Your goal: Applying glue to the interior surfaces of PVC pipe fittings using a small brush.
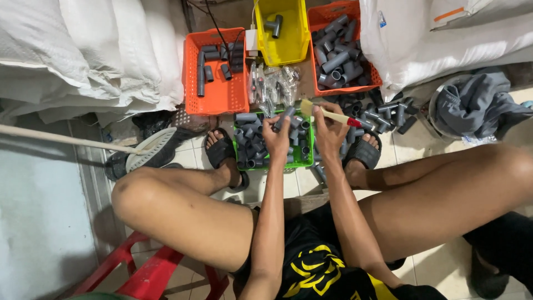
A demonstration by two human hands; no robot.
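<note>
Tiled floor holds a green plastic basket (304, 160) at twelve o'clock, where the left hand (276, 139) grips a grey pipe fitting (284, 118), half hidden, and the right hand (328, 132) clasps a wooden-handled brush (326, 113).

You held a short grey pipe fitting (284, 118) in your left hand (276, 139), tilted with its upper end pointing up and to the right, above the green tray (304, 161) of similar grey pieces. In your right hand (328, 133) you held a paintbrush (327, 113) lying nearly level, its pale bristles at the left, just beside the fitting's upper end, and its red-banded handle pointing right.
</note>
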